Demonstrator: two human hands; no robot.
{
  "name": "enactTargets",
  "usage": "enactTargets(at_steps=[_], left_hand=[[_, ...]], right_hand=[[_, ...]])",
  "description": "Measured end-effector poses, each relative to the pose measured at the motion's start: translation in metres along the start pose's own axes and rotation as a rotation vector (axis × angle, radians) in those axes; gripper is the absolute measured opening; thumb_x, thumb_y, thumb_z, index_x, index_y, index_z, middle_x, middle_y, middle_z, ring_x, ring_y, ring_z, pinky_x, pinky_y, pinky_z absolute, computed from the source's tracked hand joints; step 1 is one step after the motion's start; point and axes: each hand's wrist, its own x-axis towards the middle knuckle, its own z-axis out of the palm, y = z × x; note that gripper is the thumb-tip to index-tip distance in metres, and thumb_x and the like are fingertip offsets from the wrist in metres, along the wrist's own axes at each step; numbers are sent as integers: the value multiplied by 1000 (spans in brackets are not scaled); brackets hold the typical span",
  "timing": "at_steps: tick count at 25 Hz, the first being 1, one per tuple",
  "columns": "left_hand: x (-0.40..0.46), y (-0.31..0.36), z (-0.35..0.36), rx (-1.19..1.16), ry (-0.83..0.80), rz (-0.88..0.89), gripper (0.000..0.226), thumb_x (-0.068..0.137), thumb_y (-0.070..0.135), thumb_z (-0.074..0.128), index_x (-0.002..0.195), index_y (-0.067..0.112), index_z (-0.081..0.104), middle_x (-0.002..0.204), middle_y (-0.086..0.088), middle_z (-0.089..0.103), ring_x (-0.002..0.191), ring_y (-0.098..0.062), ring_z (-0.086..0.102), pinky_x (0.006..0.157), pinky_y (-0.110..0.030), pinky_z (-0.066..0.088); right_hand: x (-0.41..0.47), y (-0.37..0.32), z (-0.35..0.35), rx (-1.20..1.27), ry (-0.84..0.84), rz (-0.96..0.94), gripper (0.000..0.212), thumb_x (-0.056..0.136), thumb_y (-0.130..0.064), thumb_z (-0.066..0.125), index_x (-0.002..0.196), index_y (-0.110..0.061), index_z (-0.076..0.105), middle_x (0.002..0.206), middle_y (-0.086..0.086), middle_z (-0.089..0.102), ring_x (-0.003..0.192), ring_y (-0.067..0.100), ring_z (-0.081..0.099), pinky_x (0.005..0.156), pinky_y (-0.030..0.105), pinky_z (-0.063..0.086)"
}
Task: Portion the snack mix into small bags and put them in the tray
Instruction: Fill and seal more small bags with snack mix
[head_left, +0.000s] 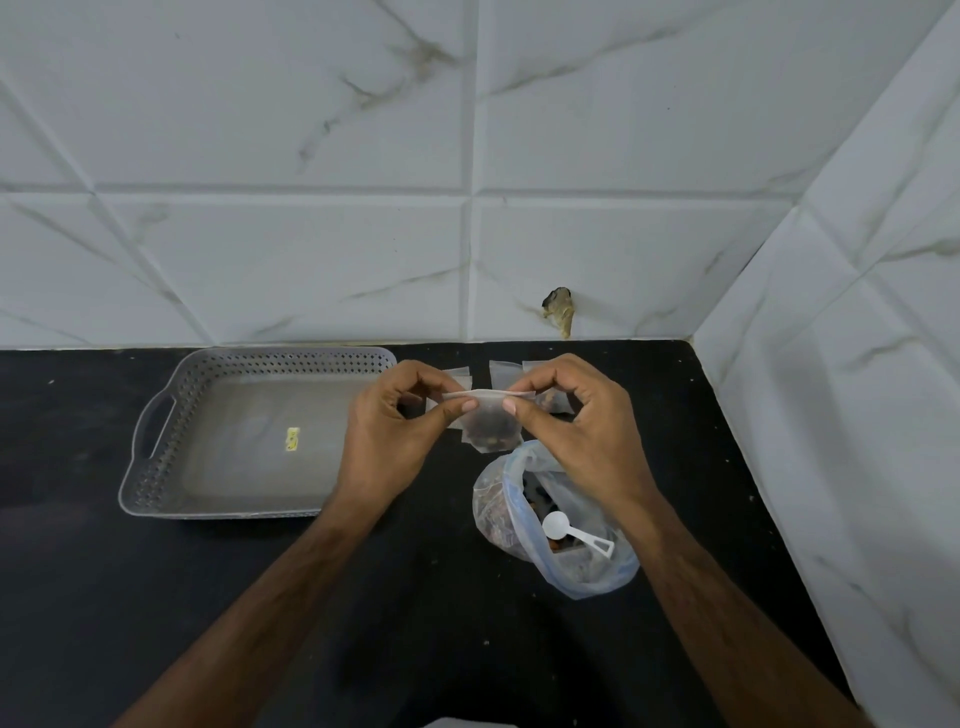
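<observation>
At the centre of the frame, the left hand (387, 431) and right hand (576, 415) are pinching the top edge of a small bag (488, 423) that is hanging between them with dark snack mix inside. The grey tray (156, 457) is sitting just left of the hands on the black table (78, 597). Below the right hand, the large snack bag (498, 514) is lying open with a white scoop (571, 530) in it.

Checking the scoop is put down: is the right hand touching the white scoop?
Apart. The head view shows the right hand pinching the small bag, while the white scoop lies in the big bag.
</observation>
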Motion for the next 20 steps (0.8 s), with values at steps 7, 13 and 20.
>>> enactTargets(at_steps=[7,13,20], left_hand=[[3,4,1,18,-68,44,16,80,9,82,83,16,69,83,8,68,80,-17,64,71,-44,50],[6,8,-3,53,-110,91,13,82,9,80,87,16,69,85,9,67,83,-15,64,75,-37,51],[2,9,5,6,-130,101,13,87,33,71,93,22,72,90,10,70,89,-19,67,78,-46,56]], right_hand=[[0,-1,3,-74,-32,-86,10,87,-17,68,89,-22,60,91,-19,57,91,10,59,74,20,52],[3,-5,0,-87,-81,-128,10,87,-13,70,91,-19,63,91,-16,57,92,11,57,75,20,49],[7,-1,6,-184,-32,-221,5,81,-20,67,84,-17,65,82,-12,58,80,11,54,71,37,48]])
